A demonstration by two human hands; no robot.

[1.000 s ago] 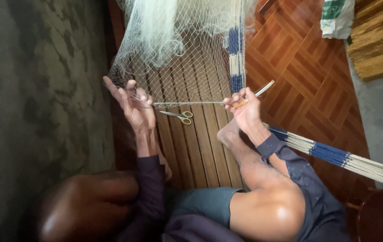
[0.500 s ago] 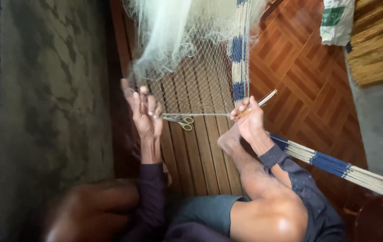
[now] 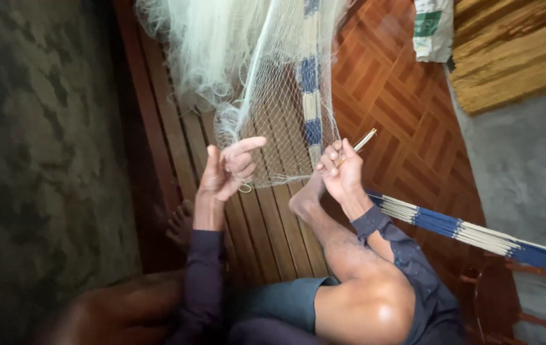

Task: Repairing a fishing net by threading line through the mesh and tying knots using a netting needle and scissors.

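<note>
With the netting needle (image 3: 361, 142) pinched in the right hand (image 3: 340, 171) and mesh of the net (image 3: 279, 137) hooked by left hand (image 3: 227, 172) fingers, strands could be snagged.

two hands at work: one left hand (image 3: 228, 171) and one right hand (image 3: 340, 171), each in a dark sleeve, so two sleeves. one pale fishing net (image 3: 247, 76) hanging down in front. one slim netting needle (image 3: 361, 142) in the right hand. two bare feet show: one foot (image 3: 305, 198) against the net's lower edge, another foot (image 3: 180, 225) off by the left wrist. two bare knees, one knee (image 3: 369, 313) on the right and one blurred knee (image 3: 120, 313) on the left. one blue-and-white bundle of cord (image 3: 477, 233) running off to the right. one white sack (image 3: 432, 29) at the top. one slatted wooden bench (image 3: 266, 236) beneath.
</note>
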